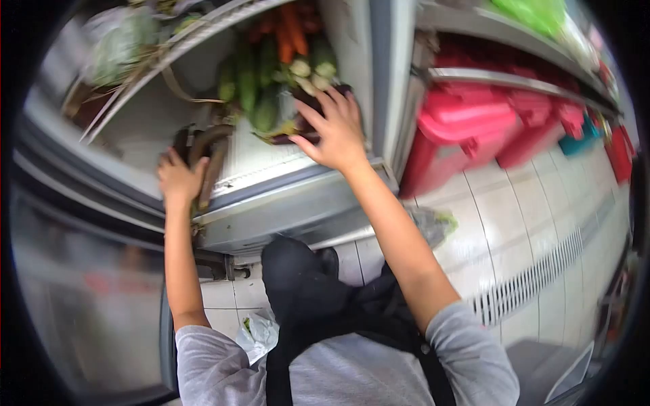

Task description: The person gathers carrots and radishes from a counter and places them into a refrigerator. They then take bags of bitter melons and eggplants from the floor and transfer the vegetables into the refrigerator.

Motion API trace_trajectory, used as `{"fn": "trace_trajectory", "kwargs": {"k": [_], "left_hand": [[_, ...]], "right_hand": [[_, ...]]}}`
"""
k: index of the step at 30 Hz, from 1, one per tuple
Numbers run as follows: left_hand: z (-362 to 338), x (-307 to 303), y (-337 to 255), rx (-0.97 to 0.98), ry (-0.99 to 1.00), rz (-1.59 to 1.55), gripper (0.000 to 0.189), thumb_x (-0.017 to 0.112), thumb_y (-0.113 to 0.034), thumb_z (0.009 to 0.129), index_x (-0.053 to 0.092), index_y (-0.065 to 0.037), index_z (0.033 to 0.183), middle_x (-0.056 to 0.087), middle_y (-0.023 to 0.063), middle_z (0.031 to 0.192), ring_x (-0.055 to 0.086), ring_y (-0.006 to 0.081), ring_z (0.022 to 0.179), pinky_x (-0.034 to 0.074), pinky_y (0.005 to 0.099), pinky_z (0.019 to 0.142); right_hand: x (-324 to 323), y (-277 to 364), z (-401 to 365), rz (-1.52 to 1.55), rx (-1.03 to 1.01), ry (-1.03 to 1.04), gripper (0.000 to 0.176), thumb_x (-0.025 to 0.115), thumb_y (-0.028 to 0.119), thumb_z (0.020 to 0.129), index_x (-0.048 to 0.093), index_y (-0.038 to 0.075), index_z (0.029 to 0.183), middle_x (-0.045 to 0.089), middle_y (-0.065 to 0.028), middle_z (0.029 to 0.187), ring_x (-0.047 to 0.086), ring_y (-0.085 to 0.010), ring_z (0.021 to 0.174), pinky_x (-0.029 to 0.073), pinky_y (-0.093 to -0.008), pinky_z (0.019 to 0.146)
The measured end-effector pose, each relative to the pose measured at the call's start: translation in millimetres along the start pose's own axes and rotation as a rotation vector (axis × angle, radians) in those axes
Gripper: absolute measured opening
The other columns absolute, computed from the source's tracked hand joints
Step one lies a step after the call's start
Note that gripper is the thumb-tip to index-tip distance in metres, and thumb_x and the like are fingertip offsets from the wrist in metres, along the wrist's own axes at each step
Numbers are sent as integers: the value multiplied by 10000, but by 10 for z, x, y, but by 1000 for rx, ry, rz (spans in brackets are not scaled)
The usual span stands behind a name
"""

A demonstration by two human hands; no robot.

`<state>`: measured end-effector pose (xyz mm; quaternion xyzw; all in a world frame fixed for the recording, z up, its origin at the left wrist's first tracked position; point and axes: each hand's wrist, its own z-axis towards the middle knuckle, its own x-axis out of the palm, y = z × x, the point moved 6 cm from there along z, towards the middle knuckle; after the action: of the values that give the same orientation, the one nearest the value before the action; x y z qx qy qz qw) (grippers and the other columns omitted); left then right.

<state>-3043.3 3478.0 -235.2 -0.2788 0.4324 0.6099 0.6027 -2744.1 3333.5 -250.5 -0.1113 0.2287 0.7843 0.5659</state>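
Inside a refrigerated cabinet, my left hand (179, 177) reaches to the front left of the bottom shelf (261, 168). Its thumb and fingers are apart, against long brownish vegetables (215, 152) whose kind is blurred. My right hand (333, 132) lies with fingers spread over dark purple eggplants (310, 101) at the shelf's right side, partly hiding them. Green cucumber-like vegetables (248, 81) lie to the left of that hand. Carrots (290, 32) are behind, with pale-ended vegetables (313, 70) between them and the eggplants.
An upper rack (128, 108) holds a plastic-wrapped leafy vegetable (120, 47). The glass door (95, 291) stands open at left. Pink lidded bins (467, 125) sit under a metal shelf at right. Plastic bags (258, 333) lie on the tiled floor, near a drain grate (528, 277).
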Motion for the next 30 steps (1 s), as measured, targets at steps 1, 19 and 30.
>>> {"fn": "trace_trajectory", "kwargs": {"k": [1,19,30], "left_hand": [[-36,-128,-94,46,-87,6,915,497,-616,806,257,65,1368,389,306,1298,368,432,1219,302,456,1024],[-2965,-143,-3373,1718,704,-410,490,666,-328,764,539,-22,1124,562,163,1020,554,329,975,448,425,833],[-3373,131,-3599,1875,885,-552,515,629,-373,796,528,-35,1171,541,175,1084,535,336,1022,443,411,864]], "right_hand": [[-29,2,-15,13,3,-6,589,718,392,652,562,181,1178,436,-160,1280,359,-366,1213,250,-590,993],[-637,-1952,-4498,-488,1453,540,803,734,454,659,429,26,1267,410,-188,1308,372,-363,1223,350,-488,978],[-264,-1876,-4956,-765,1363,749,443,655,269,734,598,11,1090,417,-112,1202,354,-291,1193,302,-558,1014]]}}
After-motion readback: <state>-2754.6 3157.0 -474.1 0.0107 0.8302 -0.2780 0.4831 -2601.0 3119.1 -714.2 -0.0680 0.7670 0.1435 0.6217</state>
